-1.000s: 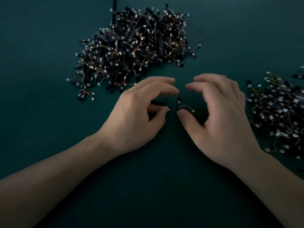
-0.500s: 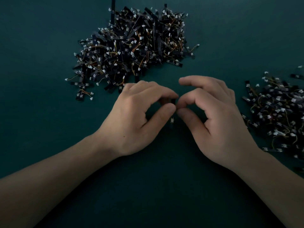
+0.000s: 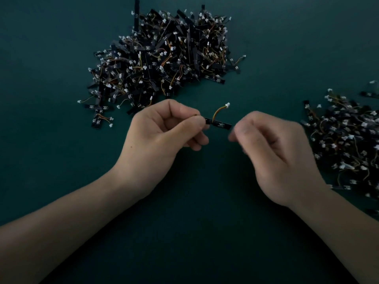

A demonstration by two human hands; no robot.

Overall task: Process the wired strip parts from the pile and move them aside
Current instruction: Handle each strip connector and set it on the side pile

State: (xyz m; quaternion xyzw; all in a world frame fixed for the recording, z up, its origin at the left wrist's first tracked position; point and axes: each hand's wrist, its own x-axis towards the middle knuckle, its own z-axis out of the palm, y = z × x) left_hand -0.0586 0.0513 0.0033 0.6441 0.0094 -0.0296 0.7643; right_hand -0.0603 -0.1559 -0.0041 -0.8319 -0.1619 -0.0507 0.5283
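left hand (image 3: 164, 136) pinching, right hand (image 3: 272, 152) curled, blurred

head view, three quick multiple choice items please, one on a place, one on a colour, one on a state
1. Where is the side heap?
A at the near edge
B right of the right hand
C under the forearms

2. What colour is the connector on the held strip?
A red
B blue
C white

3. How is the strip held?
A pinched at one end by the left hand
B lying loose, untouched
C flat under a palm

Key: B, the heap sits at the right edge past that hand; C, it shows white; A, thumb and finger close on its left end.
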